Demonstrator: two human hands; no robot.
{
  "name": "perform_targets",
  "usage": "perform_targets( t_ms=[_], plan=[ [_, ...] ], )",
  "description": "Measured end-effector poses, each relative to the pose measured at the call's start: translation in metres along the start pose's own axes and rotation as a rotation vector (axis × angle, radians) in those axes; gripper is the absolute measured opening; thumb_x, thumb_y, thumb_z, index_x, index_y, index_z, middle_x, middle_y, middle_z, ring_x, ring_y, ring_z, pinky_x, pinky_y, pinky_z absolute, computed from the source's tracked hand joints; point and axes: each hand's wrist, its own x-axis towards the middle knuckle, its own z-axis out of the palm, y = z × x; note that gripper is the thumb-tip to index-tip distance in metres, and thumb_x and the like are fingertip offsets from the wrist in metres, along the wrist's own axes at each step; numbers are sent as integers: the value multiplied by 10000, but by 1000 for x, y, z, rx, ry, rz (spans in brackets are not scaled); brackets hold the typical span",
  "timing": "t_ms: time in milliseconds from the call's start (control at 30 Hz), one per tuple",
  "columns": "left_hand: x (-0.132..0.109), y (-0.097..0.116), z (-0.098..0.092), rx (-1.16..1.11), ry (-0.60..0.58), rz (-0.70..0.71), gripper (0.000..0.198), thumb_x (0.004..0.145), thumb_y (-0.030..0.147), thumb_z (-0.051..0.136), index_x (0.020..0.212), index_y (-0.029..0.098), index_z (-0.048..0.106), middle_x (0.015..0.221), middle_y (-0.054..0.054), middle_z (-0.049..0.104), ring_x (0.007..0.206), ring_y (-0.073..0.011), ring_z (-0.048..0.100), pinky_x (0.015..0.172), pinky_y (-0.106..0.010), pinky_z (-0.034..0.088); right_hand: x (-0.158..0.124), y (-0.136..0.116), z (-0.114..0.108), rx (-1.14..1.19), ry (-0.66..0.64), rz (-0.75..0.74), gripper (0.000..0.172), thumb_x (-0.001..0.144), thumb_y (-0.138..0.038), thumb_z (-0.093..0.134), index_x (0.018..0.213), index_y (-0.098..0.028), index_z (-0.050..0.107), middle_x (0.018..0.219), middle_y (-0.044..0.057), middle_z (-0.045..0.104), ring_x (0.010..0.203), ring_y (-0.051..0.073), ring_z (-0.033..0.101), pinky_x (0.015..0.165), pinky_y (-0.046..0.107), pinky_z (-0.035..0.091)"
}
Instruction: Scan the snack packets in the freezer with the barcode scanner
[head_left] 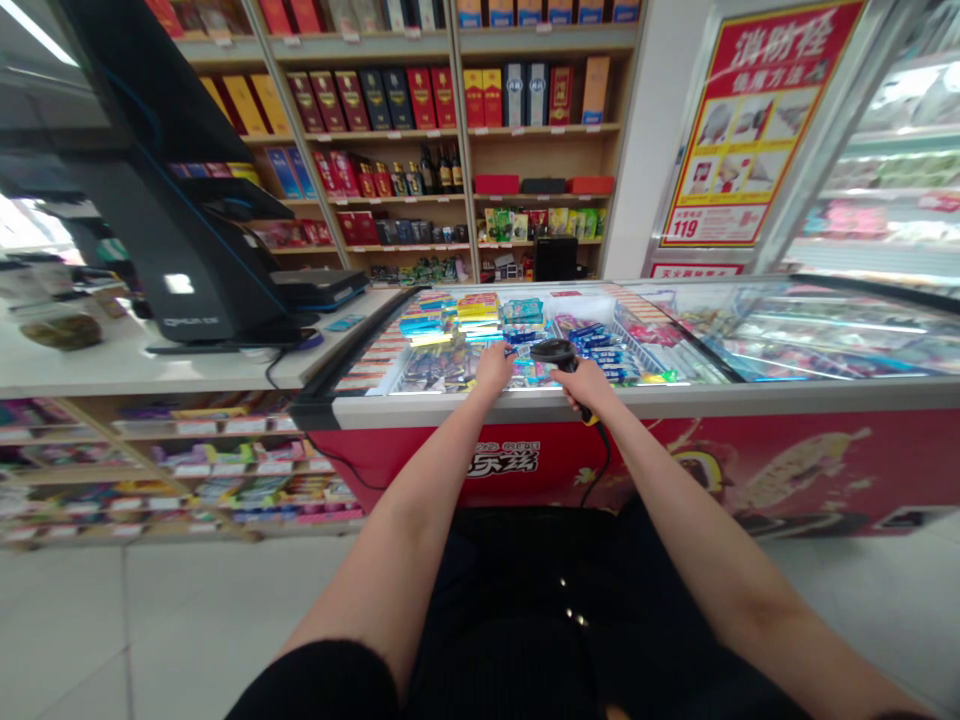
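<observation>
Right hand [589, 385] has its fingers closed around the grip of a black barcode scanner [553, 351]. The scanner head sits just over the front edge of the open chest freezer [675, 398], pointing in at the goods. Its cable [600, 462] hangs from the grip down the red freezer front. Left hand [493, 368] is just beside the scanner, over the same front edge, fingers curled down onto the ice cream packets [480, 318]. Can't tell if it's gripping one or only touching, since the fingertips are hidden. The packets fill the freezer in rows, blue, yellow and teal. Both forearms stretch out from the bottom of the head view. The table [112, 365] butts up against the freezer on the left and carries a black till screen [195, 250]. Shelves of boxed bottles [420, 100] stand behind, and a red poster [757, 120] is on the wall to the right.
</observation>
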Motion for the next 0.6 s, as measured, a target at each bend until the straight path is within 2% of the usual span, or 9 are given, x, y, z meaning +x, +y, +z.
perform_targets(
  t_ms=[433,600],
  plan=[
    [0,2,-2,3,31,25,242,930,271,551,1125,188,666,1172,-111,688,1123,-250,592,984,-352,436,7,9,-1,-1,6,-10,162,845,-299,664,828,-170,568,473,-31,545,328,121,501,347,216,422],
    [3,16,4,-44,29,72,235,927,263,560,1126,190,662,1152,-105,690,1107,-243,593,976,-355,440,3,7,-13,29,28,4,182,845,-302,664,799,-178,539,484,-31,541,338,120,504,345,213,414]
  ],
)
